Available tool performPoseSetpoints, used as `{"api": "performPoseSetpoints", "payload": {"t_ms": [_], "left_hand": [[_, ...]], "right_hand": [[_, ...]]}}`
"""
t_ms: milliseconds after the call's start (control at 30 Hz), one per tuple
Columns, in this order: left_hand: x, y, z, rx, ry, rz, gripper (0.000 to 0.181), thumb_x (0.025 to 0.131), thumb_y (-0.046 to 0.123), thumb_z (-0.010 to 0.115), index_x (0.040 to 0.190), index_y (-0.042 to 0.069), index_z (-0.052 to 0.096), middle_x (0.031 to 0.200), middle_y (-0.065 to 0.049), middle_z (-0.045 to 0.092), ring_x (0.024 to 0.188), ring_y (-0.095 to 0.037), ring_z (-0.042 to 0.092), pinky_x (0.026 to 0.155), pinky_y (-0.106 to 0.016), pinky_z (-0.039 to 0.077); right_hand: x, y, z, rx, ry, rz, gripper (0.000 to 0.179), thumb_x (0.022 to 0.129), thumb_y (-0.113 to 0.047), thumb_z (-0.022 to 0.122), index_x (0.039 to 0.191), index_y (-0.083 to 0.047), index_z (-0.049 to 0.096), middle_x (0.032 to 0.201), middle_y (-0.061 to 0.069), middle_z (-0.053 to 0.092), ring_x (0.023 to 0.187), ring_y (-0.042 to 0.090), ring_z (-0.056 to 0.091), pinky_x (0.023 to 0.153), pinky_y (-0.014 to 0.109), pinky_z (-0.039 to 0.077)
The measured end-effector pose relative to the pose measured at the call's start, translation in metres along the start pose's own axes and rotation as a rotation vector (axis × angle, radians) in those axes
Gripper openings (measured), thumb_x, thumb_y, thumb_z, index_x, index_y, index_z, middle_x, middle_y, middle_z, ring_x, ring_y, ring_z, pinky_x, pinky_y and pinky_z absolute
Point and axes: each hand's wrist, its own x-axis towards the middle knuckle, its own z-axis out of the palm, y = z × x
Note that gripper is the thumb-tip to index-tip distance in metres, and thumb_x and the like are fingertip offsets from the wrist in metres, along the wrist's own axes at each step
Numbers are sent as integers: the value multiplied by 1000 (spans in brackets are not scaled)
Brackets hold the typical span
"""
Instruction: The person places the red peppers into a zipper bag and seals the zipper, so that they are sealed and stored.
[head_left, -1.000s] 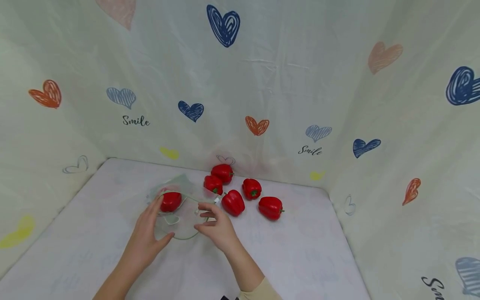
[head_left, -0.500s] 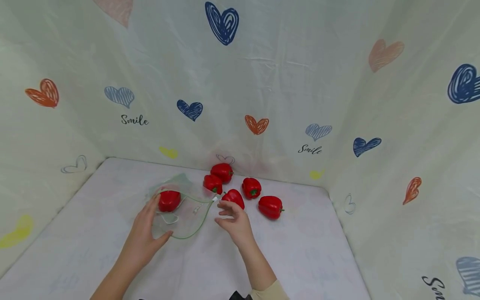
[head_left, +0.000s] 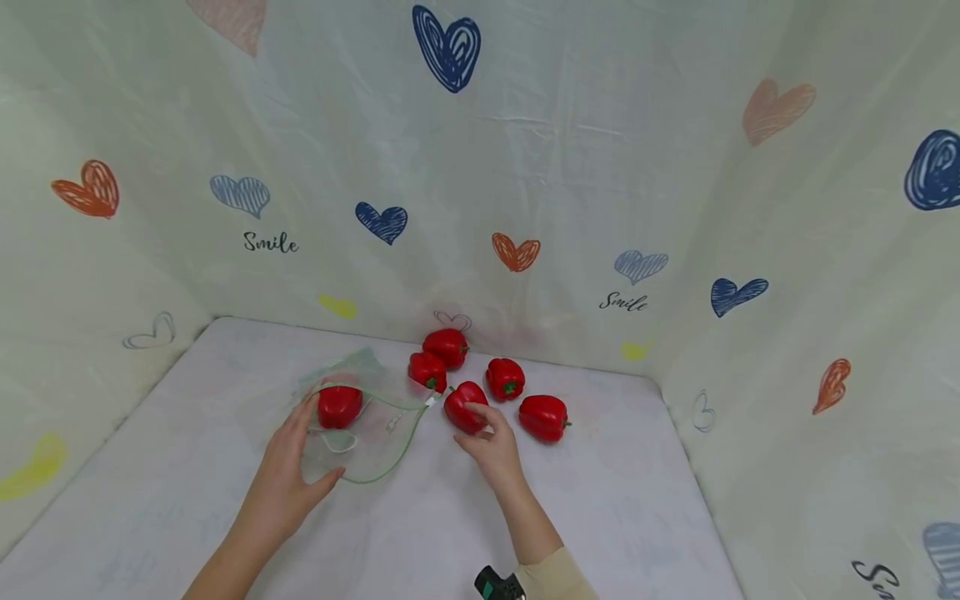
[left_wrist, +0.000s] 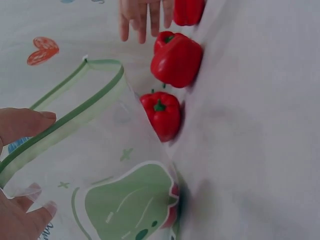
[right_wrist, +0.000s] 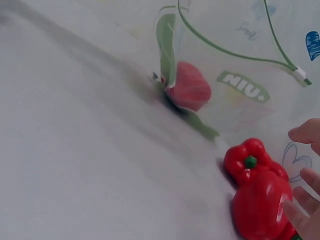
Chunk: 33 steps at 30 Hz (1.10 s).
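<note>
My left hand (head_left: 292, 467) spreads thumb and fingers at the mouth of a clear zip bag (head_left: 375, 437) with green edging. In the left wrist view the thumb (left_wrist: 30, 122) lies over the green rim, fingers (left_wrist: 42, 215) below it. One red bell pepper (head_left: 340, 407) sits inside the bag; the right wrist view shows it through the plastic (right_wrist: 245, 85). My right hand (head_left: 493, 446) is at another red bell pepper (head_left: 461, 404), fingertips overlapping its right side in the head view. In the left wrist view its fingers (left_wrist: 142, 22) hang fairly straight.
Several more bell peppers lie to the right of the bag: two at the back (head_left: 446, 346), one further right (head_left: 505, 379), and one beyond my right hand (head_left: 543, 418). A white-covered table (head_left: 630, 483) meets a heart-printed curtain (head_left: 555, 183) behind and at both sides.
My right hand has left the bag's edge and slider and moved right to the nearest pepper. My left hand has stayed at the bag's mouth; the peppers have not moved.
</note>
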Motion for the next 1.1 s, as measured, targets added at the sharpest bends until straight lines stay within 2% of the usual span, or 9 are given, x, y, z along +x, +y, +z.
{"api": "performPoseSetpoints", "payload": {"t_ms": [200,333,500,667,933,1100], "left_hand": [[-1,0,0,6,0,-8,105,63,-9,84,150,-3,25,152,-25,29,130,-52,31,97,-71,31],[-2,0,1,7,9,-11,107,63,-10,84,151,-1,24,152,-24,29,130,-53,31,97,-71,30],[-3,-1,0,13,24,4,110,61,-11,85,152,0,24,151,-25,30,128,-52,32,95,-72,31],[-1,-2,1,10,22,3,109,60,-10,85,151,0,25,150,-26,31,128,-52,32,95,-72,31],[-3,-4,1,10,37,14,108,60,-11,84,150,-2,26,148,-29,31,128,-53,32,100,-71,27],[-2,-4,1,2,25,3,109,61,-11,84,151,-1,24,149,-29,30,129,-52,31,99,-72,26]], "right_hand": [[13,11,-2,-79,42,-38,53,77,-6,80,127,-12,61,138,11,46,128,33,41,94,48,50],[23,25,-1,-118,66,-38,55,76,-7,82,126,-12,61,142,13,42,131,36,37,94,51,50],[34,43,3,-78,72,-35,54,75,-6,83,124,-13,63,144,14,38,134,38,33,94,52,48],[40,51,6,-16,78,-19,52,76,-5,81,123,-16,63,146,14,35,135,39,31,96,53,47],[46,58,14,-39,94,-18,49,77,-6,81,121,-18,64,147,14,35,134,40,32,95,53,48],[49,59,16,-44,118,-1,45,79,-4,79,119,-19,65,148,12,37,135,39,32,97,54,47]]}}
